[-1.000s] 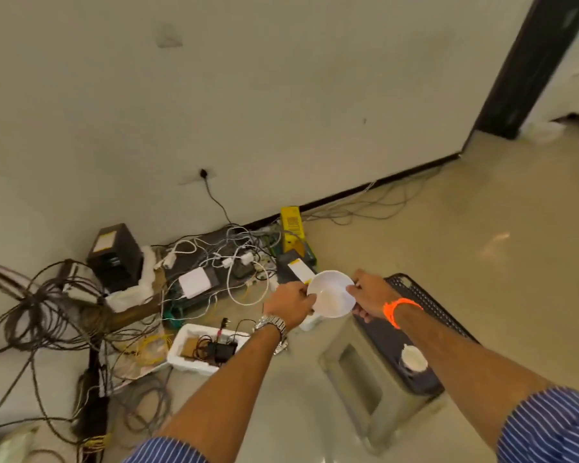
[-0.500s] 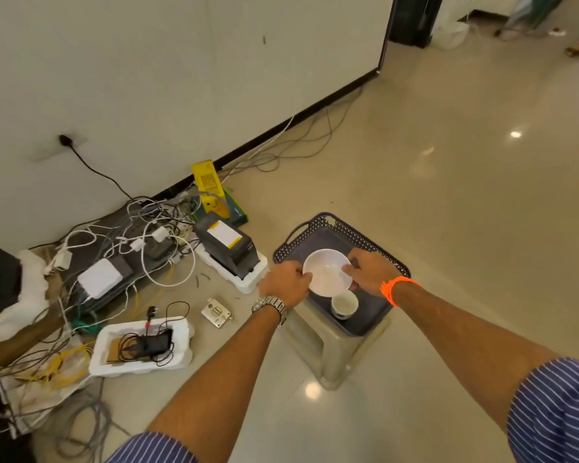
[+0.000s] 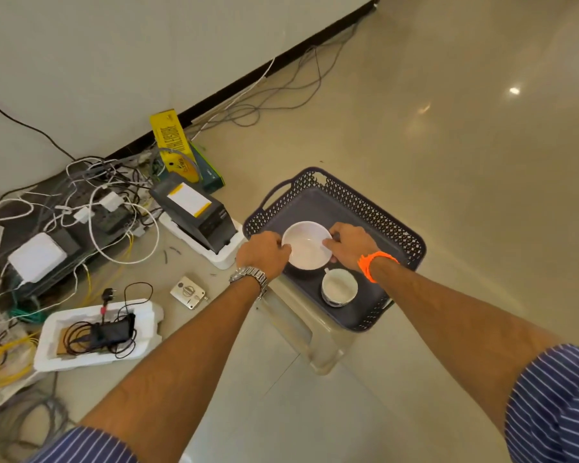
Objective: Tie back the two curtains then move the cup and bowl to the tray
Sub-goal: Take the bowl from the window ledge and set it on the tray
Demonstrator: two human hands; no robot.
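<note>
The white bowl [image 3: 306,245] is gripped at opposite sides of its rim by the curled fingers of the left hand [image 3: 263,253] and the right hand [image 3: 348,243], within the dark perforated tray [image 3: 398,235], where the white cup [image 3: 339,288] is seen just beside it, the tray being carried on a beige plastic stool [image 3: 315,339].

just 1 head cam, wide-angle, looking fwd & steeply down from above, close over the tray [image 3: 411,243].
</note>
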